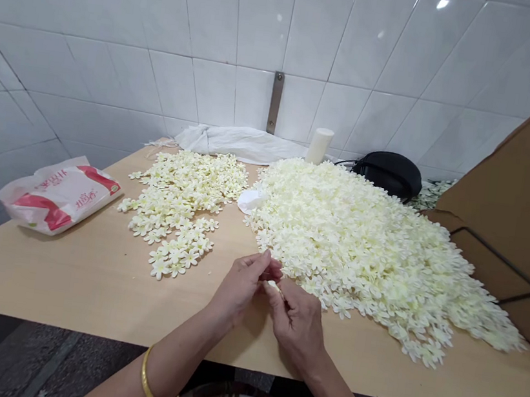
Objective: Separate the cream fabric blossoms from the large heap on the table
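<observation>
Close together above the table's near edge, my two hands meet at their fingertips. My right hand (298,317) is closed, with a small white flower (274,285) showing between its thumb and fingers. My left hand (243,283) is pinched closed beside it; what its fingertips hold is too small to make out. Just beyond the hands spreads a large heap of loose white-yellow flowers (352,236). A smaller pile of similar flowers (188,188) lies to the left.
A tissue pack (63,195) rests at the table's left edge. Behind the flowers are a white plastic bag (247,144), a white cylinder (319,146) and a black case (390,173). A cardboard box (519,193) stands at right. White paper (249,201) lies between the piles.
</observation>
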Available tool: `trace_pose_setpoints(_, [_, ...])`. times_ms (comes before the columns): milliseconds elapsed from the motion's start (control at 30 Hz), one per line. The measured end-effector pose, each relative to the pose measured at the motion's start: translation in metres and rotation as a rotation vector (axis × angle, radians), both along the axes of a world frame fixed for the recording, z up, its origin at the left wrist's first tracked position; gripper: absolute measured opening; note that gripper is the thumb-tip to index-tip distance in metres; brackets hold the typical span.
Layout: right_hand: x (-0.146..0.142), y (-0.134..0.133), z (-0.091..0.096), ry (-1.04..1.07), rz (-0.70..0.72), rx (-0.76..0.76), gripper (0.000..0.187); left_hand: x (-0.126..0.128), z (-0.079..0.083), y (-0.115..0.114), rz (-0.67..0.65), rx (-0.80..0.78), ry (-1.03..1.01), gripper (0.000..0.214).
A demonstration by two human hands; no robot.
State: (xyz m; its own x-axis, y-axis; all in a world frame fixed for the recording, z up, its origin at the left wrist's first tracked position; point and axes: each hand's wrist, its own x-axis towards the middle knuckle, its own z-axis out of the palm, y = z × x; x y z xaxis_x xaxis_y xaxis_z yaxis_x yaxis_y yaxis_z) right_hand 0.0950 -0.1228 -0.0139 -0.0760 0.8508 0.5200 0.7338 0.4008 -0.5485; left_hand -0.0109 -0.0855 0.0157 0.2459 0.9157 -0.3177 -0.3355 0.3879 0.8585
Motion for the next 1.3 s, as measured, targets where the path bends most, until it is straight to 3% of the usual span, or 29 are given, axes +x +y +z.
trace_pose_setpoints(200, [0.001, 0.006, -0.002, 0.049, -0.017, -0.117, 0.019, -0.01, -0.005, 0.004, -0.094, 0.037, 0.064, 0.032])
trace_pose_setpoints(333, [-0.001, 0.002, -0.005, 0.03, 0.026, -0.177, 0.038, -0.013, -0.011, 0.001, -0.098, 0.052, 0.066, 0.03])
trace_pose_setpoints(433, [0.003, -0.005, -0.003, -0.004, 0.051, -0.199, 0.046, -0.018, -0.012, 0.001, -0.035, 0.041, 0.094, 0.032])
trace_pose_setpoints(633, [0.019, -0.006, 0.0, -0.04, 0.075, -0.258, 0.024, -0.027, -0.012, 0.012, 0.133, -0.032, 0.014, 0.04])
trace_pose_setpoints(733, [0.022, 0.008, 0.004, -0.026, 0.084, -0.172, 0.022, -0.026, -0.003, 0.025, 0.118, -0.056, -0.046, 0.044])
trace_pose_setpoints(900, [0.014, 0.031, 0.01, -0.182, 0.138, 0.122, 0.019, -0.022, 0.027, 0.052, 0.165, 0.094, -0.086, 0.043])
trace_pose_setpoints(967, [0.009, 0.04, 0.011, -0.142, 0.126, 0.204, 0.021, -0.021, 0.031, 0.06, 0.185, 0.116, -0.095, 0.042])
trace_pose_setpoints(1133, [-0.003, 0.073, 0.029, 0.209, 0.038, 0.119, 0.024, -0.021, 0.009, 0.075, 0.21, 0.053, -0.111, 0.05])
trace_pose_setpoints(1233, [-0.009, 0.095, 0.041, 0.228, -0.013, 0.03, 0.024, -0.025, -0.005, 0.082, 0.214, 0.046, -0.136, 0.053])
trace_pose_setpoints(1300, [-0.011, 0.104, 0.043, 0.22, 0.028, -0.049, 0.025, -0.027, -0.009, 0.085, 0.238, 0.038, -0.169, 0.052])
